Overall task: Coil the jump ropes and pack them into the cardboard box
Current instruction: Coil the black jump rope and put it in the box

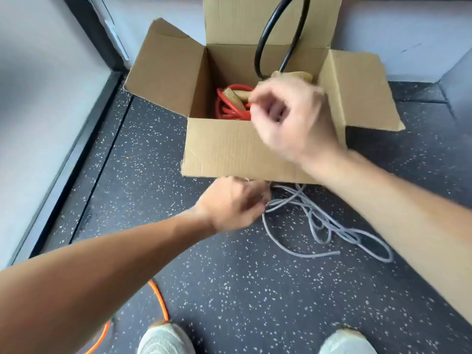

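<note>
On the floor by the box, the left hand grips the grey rope, probably to coil it; the right hand's grip is blurred, so I cannot tell.

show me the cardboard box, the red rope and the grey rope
cardboard box (pixel 229 149), head view, front wall
red rope (pixel 229 113), head view, coiled strands
grey rope (pixel 313 212), head view, tangled loops

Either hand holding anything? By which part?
Left hand grips the grey rope where its strands bunch by the box. Right hand, over the box, is blurred; cannot tell.
</note>
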### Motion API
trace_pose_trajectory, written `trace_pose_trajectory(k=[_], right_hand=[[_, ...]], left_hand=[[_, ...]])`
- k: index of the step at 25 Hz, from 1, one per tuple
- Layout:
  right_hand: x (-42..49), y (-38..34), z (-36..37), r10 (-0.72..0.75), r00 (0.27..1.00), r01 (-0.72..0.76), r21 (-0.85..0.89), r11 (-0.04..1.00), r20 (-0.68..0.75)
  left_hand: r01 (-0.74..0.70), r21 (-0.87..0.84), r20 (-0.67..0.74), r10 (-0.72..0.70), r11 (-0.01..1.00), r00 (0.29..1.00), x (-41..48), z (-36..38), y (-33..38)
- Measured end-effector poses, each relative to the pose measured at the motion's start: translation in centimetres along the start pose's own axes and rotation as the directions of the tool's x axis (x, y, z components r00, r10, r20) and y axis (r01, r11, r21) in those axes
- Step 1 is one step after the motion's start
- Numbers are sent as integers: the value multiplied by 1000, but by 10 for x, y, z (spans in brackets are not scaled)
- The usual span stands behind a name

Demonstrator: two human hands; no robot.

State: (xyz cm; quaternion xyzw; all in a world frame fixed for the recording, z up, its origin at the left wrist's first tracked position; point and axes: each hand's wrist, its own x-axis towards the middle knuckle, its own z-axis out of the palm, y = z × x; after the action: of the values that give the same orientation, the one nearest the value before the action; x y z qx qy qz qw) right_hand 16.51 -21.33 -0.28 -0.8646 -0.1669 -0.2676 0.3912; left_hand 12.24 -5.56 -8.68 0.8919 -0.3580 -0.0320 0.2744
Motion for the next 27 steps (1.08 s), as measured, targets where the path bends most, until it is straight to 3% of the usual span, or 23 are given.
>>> trace_pose_trajectory(k=[1,3,6,7,9,10,12,14,16,18,22,27], right_hand=[[28,5,0,39,997,-42,-46,998,-63],[78,22,1,81,992,-107,-313,944,-95],[134,50,1,128,974,45,-709,703,188],[146,55,2,188,951,66,-755,653,245],[150,68,8,371,909,-90,-776,624,192],[138,78,12,518,841,-256,-731,632,153],[92,103,19,764,619,-521,-633,573,183],[58,116,22,815,524,-560,-622,547,245],[58,130,24,825,486,-570,-610,550,289],[61,137,25,828,456,-521,-656,546,326],[55,149,24,824,441,-466,-694,549,356],[57,148,19,756,482,-441,-624,646,442]], left_hand=[[-64,-40,-91,60,997,994,11,-12,-1],[-50,-105,-302,16,993,953,43,-38,-7],[152,-281,-519,-283,948,807,91,-66,-28],[234,-348,-509,-392,908,766,101,-69,-37],[391,-438,-410,-567,810,715,116,-67,-53],[474,-435,-346,-628,766,697,121,-65,-58],[617,-352,-222,-703,704,675,133,-62,-61],[693,-352,-69,-757,628,650,155,-61,-62],[736,-425,73,-791,527,608,179,-59,-65],[768,-404,138,-797,497,588,193,-52,-71],[783,-117,181,-762,611,621,208,-35,-77],[757,-82,243,-724,648,646,233,-25,-71]])
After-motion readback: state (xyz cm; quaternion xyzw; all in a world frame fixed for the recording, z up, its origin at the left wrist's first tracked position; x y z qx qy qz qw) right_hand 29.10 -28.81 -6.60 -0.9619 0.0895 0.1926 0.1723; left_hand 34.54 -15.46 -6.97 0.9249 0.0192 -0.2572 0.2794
